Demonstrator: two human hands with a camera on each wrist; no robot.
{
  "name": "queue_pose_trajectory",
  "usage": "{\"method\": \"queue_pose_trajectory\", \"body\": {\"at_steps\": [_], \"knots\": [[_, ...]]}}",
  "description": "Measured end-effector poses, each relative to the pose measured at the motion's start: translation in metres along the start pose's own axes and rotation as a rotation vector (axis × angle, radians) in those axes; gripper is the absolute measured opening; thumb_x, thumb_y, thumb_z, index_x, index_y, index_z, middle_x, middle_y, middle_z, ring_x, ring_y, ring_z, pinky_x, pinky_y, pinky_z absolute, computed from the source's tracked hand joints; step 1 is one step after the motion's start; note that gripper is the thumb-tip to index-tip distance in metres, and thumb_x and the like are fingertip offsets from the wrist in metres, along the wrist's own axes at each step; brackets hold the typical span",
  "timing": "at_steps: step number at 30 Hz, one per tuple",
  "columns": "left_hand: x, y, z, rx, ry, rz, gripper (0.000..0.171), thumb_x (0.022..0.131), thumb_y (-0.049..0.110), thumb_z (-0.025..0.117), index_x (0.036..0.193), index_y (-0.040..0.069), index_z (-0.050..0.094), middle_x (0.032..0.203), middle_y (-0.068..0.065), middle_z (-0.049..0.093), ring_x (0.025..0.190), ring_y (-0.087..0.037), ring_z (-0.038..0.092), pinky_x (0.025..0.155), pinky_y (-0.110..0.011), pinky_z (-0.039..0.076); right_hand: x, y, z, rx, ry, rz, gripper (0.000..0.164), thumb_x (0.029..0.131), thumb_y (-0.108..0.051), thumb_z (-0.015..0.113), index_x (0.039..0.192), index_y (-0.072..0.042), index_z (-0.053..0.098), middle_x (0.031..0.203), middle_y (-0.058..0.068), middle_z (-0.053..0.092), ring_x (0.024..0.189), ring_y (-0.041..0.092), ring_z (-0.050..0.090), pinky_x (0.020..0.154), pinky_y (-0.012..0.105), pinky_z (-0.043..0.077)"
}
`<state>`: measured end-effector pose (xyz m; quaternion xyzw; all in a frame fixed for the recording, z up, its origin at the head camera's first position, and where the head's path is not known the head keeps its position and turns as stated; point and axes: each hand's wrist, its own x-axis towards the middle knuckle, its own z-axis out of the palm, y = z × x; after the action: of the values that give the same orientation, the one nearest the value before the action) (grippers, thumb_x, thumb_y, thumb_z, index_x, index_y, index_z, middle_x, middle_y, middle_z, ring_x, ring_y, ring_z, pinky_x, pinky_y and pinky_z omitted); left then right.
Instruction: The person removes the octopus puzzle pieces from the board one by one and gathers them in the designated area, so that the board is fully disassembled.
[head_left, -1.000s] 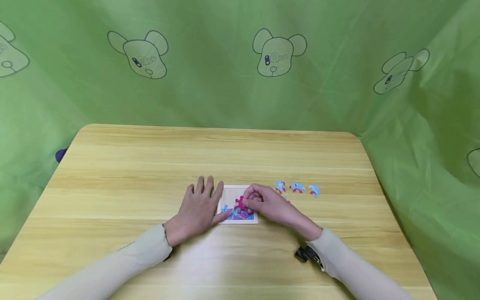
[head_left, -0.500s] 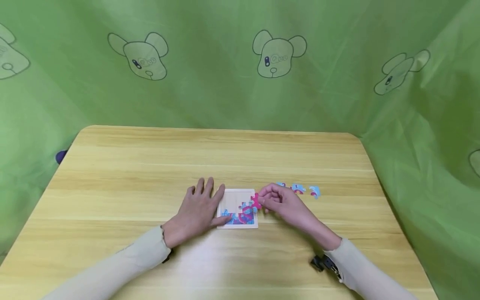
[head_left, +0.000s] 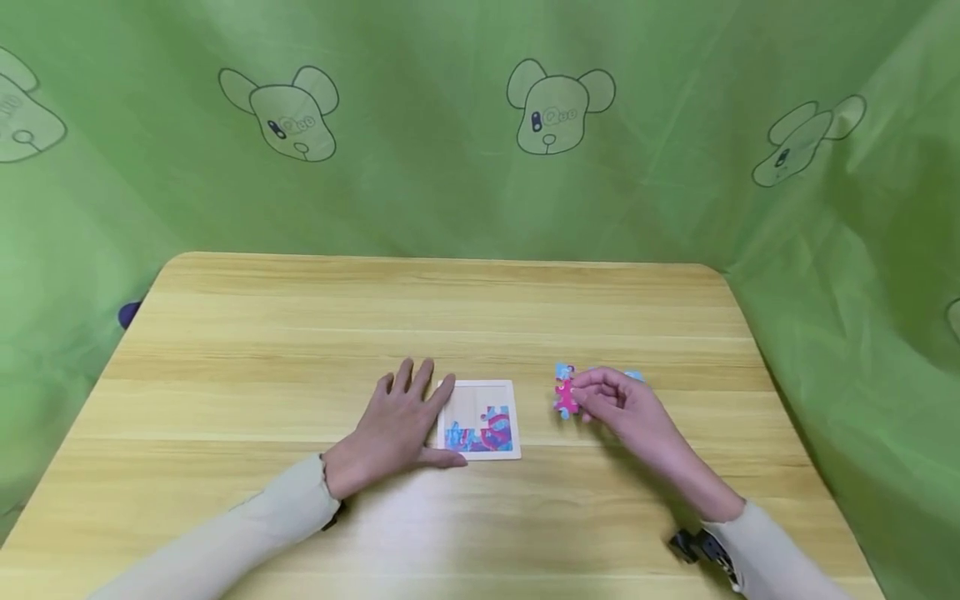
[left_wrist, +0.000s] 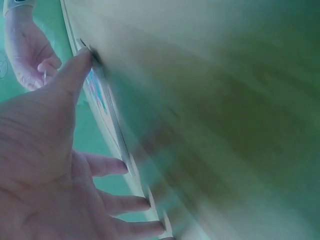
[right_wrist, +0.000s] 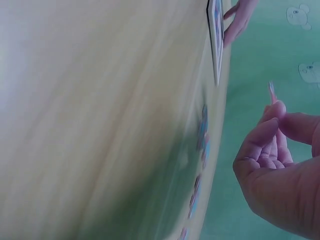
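Observation:
My right hand point(head_left: 626, 412) pinches a pink jigsaw piece point(head_left: 566, 396) between thumb and fingertips, to the right of the puzzle tray. In the right wrist view this piece point(right_wrist: 272, 92) shows edge-on, raised off the table. A small square puzzle tray point(head_left: 516, 417) with a pale rim lies flat; joined blue, pink and purple pieces point(head_left: 497, 432) fill its bottom and lower right, while bare wood shows above. My left hand point(head_left: 393, 425) rests at the tray's left side with fingers spread, the thumb along its lower left corner.
Several loose jigsaw pieces point(right_wrist: 194, 197) lie in a row right of the tray, one blue piece point(head_left: 564, 370) just behind the held one. My right hand partly covers others in the head view. A green curtain point(head_left: 450, 200) hangs behind the wooden table point(head_left: 315, 317).
My right hand has carried the pink piece from over the tray to the right, beside the loose pieces. My left thumb has slid off the placed pieces to the tray's lower edge.

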<state>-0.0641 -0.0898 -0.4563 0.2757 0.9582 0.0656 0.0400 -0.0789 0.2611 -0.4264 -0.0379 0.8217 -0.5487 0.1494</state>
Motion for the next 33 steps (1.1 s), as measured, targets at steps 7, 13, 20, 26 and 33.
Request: {"method": "queue_pose_trajectory", "body": {"at_steps": [7, 13, 20, 26, 33], "knots": [[0.005, 0.0, -0.001, -0.018, 0.009, 0.0, 0.114, 0.084, 0.085, 0.072, 0.166, 0.01, 0.045, 0.165, -0.031, 0.039, 0.146, -0.056, 0.041, 0.105, -0.066, 0.047, -0.007, 0.012, -0.023, -0.022, 0.057, 0.072, 0.032, 0.11, -0.018, 0.068, 0.134, 0.003, 0.066, 0.11, 0.013, 0.073, 0.088, 0.023, 0.07, 0.063, 0.027, 0.053], [0.004, 0.0, -0.002, -0.026, -0.012, -0.018, 0.113, 0.084, 0.083, 0.073, 0.167, 0.011, 0.045, 0.165, -0.031, 0.039, 0.147, -0.055, 0.041, 0.105, -0.067, 0.046, -0.007, 0.02, -0.031, -0.075, 0.074, 0.103, 0.032, 0.109, -0.017, 0.069, 0.132, 0.005, 0.068, 0.109, 0.014, 0.073, 0.088, 0.02, 0.068, 0.067, 0.027, 0.055], [0.001, 0.0, -0.001, -0.018, -0.013, -0.023, 0.113, 0.085, 0.083, 0.073, 0.167, 0.011, 0.045, 0.165, -0.031, 0.04, 0.147, -0.056, 0.041, 0.105, -0.067, 0.047, -0.001, 0.032, -0.035, -0.175, 0.077, 0.12, 0.029, 0.109, -0.017, 0.069, 0.128, 0.005, 0.071, 0.105, 0.012, 0.074, 0.091, 0.021, 0.068, 0.076, 0.026, 0.057], [0.002, 0.0, -0.001, -0.001, 0.003, -0.009, 0.113, 0.085, 0.084, 0.072, 0.167, 0.011, 0.045, 0.165, -0.032, 0.041, 0.146, -0.056, 0.042, 0.104, -0.066, 0.048, 0.0, 0.035, -0.038, -0.214, 0.08, 0.117, 0.026, 0.108, -0.015, 0.069, 0.126, 0.004, 0.07, 0.101, 0.012, 0.072, 0.089, 0.023, 0.066, 0.074, 0.026, 0.056], [0.001, -0.002, -0.002, 0.057, 0.005, 0.01, 0.114, 0.085, 0.087, 0.068, 0.166, 0.009, 0.045, 0.163, -0.032, 0.042, 0.144, -0.055, 0.045, 0.101, -0.064, 0.051, -0.002, 0.034, -0.037, -0.339, 0.086, 0.037, 0.032, 0.105, -0.021, 0.075, 0.127, 0.001, 0.067, 0.102, 0.008, 0.067, 0.091, 0.022, 0.061, 0.076, 0.026, 0.051]]}}
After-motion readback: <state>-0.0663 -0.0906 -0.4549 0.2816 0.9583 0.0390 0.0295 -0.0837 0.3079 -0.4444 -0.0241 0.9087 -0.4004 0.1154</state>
